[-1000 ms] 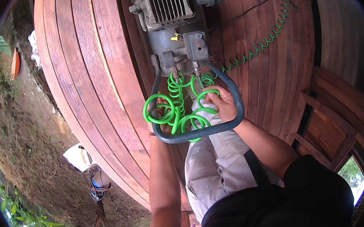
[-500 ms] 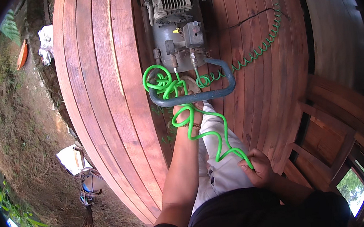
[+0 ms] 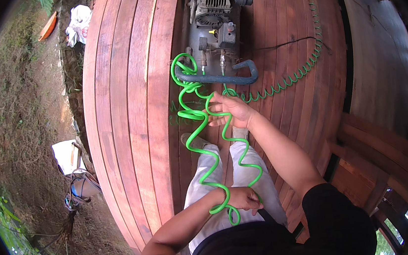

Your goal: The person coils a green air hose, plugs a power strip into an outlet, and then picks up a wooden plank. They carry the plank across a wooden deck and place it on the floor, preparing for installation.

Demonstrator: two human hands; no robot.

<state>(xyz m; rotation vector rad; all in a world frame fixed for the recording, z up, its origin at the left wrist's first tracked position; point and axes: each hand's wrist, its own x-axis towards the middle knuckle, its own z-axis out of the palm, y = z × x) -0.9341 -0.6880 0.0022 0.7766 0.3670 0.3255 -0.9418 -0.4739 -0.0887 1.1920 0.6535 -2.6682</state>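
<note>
My left hand (image 3: 245,199) is closed on a bright green coiled hose (image 3: 208,164) near my lap, with loops draped over its wrist. My right hand (image 3: 229,107) is higher up, fingers loosely spread against another stretch of that hose, just below the dark tubular handle (image 3: 224,79) of a grey air compressor (image 3: 213,4). Green loops hang over the handle's left end. Two fittings (image 3: 222,61) on the compressor's tank have hoses attached. A thinner green coiled hose (image 3: 272,90) runs off to the right and upward.
Wooden deck boards (image 3: 127,110) surround my legs, with a step edge left of the compressor. Grass and soil (image 3: 20,127) lie beyond, with white sacks (image 3: 79,23), an orange object (image 3: 48,25) and tangled cables (image 3: 78,183). A black cable (image 3: 294,41) crosses the boards; wooden furniture (image 3: 367,170) stands right.
My right hand has moved up from my lap toward the handle, while my left hand has come down to my lap. The hose hangs in longer stretched waves between them.
</note>
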